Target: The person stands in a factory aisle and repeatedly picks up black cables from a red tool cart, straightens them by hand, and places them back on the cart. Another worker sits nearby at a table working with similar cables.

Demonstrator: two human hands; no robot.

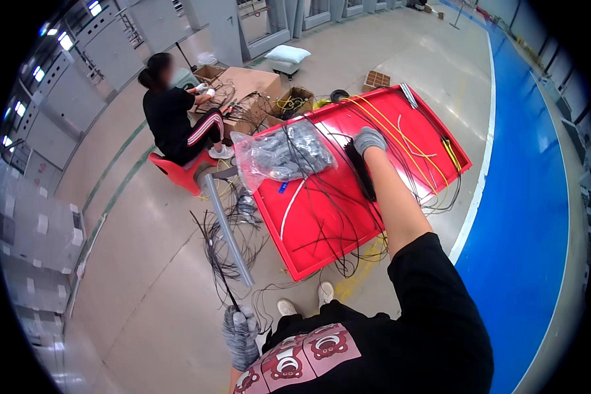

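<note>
My left hand [241,336], in a grey glove, is closed round a bundle of black wires [222,272] low on the left, beside my body. The wires fan out from it above the floor. My right arm stretches out over a red tray-like table [289,253] with a raised rim. At its end my right hand [370,140], also gloved, has its fingers curled near the upper end of a thick black wire bundle [361,174]. What those fingers hold, if anything, is hidden. Left of that bundle lies a clear plastic bag [285,154] of grey pieces.
Yellow wires [400,141] and loose black wires lie across the red table, some hanging over its edges. A grey post [228,230] stands at its left, by tangled wires on the floor. A co-worker [177,111] sits on a red stool [177,174] beside cardboard boxes [259,82].
</note>
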